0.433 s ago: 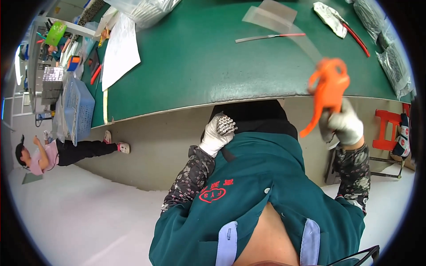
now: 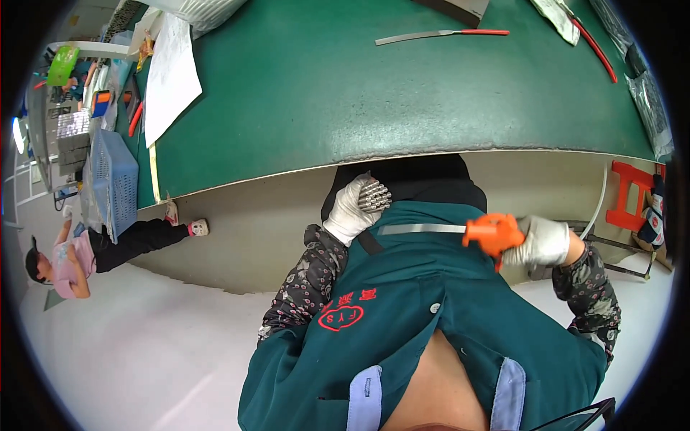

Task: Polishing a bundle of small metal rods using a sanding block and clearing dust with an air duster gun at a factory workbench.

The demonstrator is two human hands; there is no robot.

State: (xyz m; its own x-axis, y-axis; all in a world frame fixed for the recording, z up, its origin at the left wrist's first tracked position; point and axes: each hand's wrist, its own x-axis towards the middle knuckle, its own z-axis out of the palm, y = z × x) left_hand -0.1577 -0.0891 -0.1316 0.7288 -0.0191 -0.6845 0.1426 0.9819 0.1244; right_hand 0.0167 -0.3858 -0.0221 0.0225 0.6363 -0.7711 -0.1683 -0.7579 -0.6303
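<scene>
In a white glove, my left hand (image 2: 350, 208) is closed around a bundle of shiny metal rods (image 2: 374, 197) in front of my lap. Their rounded ends show on the right side of the fist. My right hand (image 2: 540, 242), gloved too, grips an orange air blow gun (image 2: 493, 233). Its long, flat-looking silver nozzle (image 2: 422, 229) points left across my green jacket, with the tip just below the rods and apart from them. Behind the right wrist, a pale hose (image 2: 598, 197) curves down from the table edge.
On the green table (image 2: 287, 93) lie a red-handled flat tool (image 2: 449, 34), red-handled pliers (image 2: 594, 47), white paper (image 2: 171, 80) and bagged parts (image 2: 649, 111). A dark box (image 2: 456, 8) stands at the far edge. Left are a blue basket (image 2: 115, 179) and another person (image 2: 68, 262); right, a red stool (image 2: 629, 195).
My right hand has lowered the blow gun and turned its nozzle from up over the table to pointing left, near the rods. My left hand keeps hold of the bundle, and the view has shifted slightly.
</scene>
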